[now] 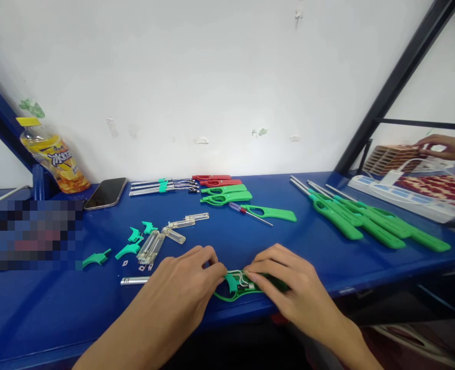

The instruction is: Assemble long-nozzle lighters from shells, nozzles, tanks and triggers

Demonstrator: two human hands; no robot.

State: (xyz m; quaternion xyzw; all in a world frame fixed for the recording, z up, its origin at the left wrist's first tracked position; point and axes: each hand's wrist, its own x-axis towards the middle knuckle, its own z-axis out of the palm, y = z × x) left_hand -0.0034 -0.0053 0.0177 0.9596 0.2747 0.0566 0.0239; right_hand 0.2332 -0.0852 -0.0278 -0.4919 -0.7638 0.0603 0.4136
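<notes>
Working at a blue bench (327, 257). Judging as done: the long green lighters (366, 223) laid side by side at right, whole and closed. Holding with both hands, at the near edge, an open lighter (233, 290) with wires bare: left hand (181, 293) curled, fingertips pinching its front end; right hand (289, 288) curled over the handle, fingertips pressing down. Apparently lacking a cover there. Left waiting farther back: red and green shells (221, 189), metal tubes (161, 186), one green half (269, 212) beside a screwdriver (246, 210). Left loose near the left hand: clear tanks (175, 235), green triggers (134, 239). Reckoning several more units unbuilt.
</notes>
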